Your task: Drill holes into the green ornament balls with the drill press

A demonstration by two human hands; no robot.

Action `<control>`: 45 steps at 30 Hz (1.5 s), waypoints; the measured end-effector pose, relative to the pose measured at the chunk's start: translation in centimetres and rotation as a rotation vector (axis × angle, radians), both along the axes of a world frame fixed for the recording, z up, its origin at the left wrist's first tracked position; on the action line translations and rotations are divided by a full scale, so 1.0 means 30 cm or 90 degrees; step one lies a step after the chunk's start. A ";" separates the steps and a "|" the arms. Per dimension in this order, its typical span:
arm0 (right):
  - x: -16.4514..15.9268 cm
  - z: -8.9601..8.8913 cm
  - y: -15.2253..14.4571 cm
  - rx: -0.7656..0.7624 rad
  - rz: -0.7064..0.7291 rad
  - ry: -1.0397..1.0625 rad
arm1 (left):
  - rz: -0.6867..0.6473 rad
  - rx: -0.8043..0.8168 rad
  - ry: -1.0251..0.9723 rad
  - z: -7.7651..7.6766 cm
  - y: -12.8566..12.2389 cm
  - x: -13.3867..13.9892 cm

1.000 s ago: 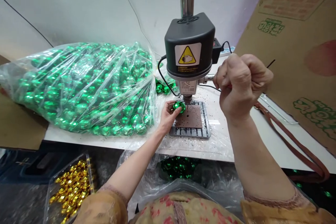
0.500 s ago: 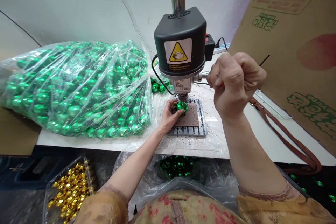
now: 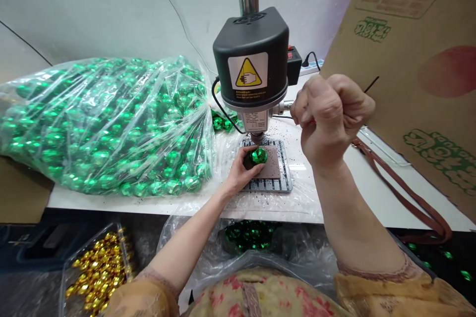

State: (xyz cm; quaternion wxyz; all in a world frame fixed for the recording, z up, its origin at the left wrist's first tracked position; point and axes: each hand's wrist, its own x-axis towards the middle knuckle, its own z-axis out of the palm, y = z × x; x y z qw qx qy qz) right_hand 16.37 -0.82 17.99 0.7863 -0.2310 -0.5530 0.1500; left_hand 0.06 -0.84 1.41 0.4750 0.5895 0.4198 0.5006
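Observation:
My left hand grips a shiny green faceted ball between thumb and fingers. The ball sits on a brown board over the slotted metal base, right beneath the chuck of a small black drill press. My right hand is closed in a fist around the feed lever at the press's right side; the fingers hide most of the lever. Dark shavings lie scattered on the board and base.
A big clear bag of green balls fills the left of the white table. A cardboard box and a brown strap are at right. Below the table edge are gold balls in a clear bin and more green balls in plastic.
The green ball and the fingers of my left hand have shifted slightly down and toward me, leaving a bit more gap under the chuck. My right hand keeps its grip on the lever.

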 end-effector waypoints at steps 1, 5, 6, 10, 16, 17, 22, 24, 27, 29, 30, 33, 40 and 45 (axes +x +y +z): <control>0.000 0.000 -0.002 0.006 0.010 0.005 | 0.011 -0.007 -0.005 -0.002 0.000 0.001; 0.003 0.004 -0.003 -0.017 0.004 0.004 | 0.033 -0.023 -0.024 -0.017 0.009 0.008; 0.003 0.008 0.000 -0.026 -0.001 0.002 | 0.032 -0.023 -0.031 -0.021 0.011 0.011; 0.002 0.038 0.031 0.012 0.053 0.032 | 0.026 -0.013 -0.034 -0.026 0.008 0.022; 0.005 0.058 0.059 -0.002 0.064 0.037 | 0.021 -0.011 -0.029 -0.004 -0.003 0.026; 0.005 0.052 0.057 0.002 0.063 0.033 | 0.021 -0.012 -0.031 -0.001 -0.004 0.026; 0.001 0.006 0.036 0.040 0.033 0.051 | 0.019 -0.026 -0.044 0.002 -0.004 0.026; -0.004 -0.012 0.029 0.042 0.023 0.050 | 0.019 -0.021 -0.043 0.001 -0.004 0.026; -0.008 -0.038 0.030 0.087 0.031 0.043 | 0.014 -0.008 -0.034 -0.001 -0.007 0.026; -0.009 -0.053 0.037 0.122 0.038 0.042 | 0.011 0.002 -0.020 -0.004 -0.009 0.026; -0.009 -0.060 0.039 0.131 0.039 0.043 | 0.010 0.006 -0.015 -0.006 -0.009 0.026; -0.010 -0.078 0.042 0.144 0.035 0.049 | 0.006 0.012 -0.004 -0.013 -0.010 0.026; -0.008 -0.103 0.040 0.155 0.024 0.028 | -0.003 0.031 0.011 -0.021 -0.006 0.020; -0.005 -0.122 0.040 0.183 0.013 0.017 | 0.007 0.037 0.026 -0.023 -0.004 0.019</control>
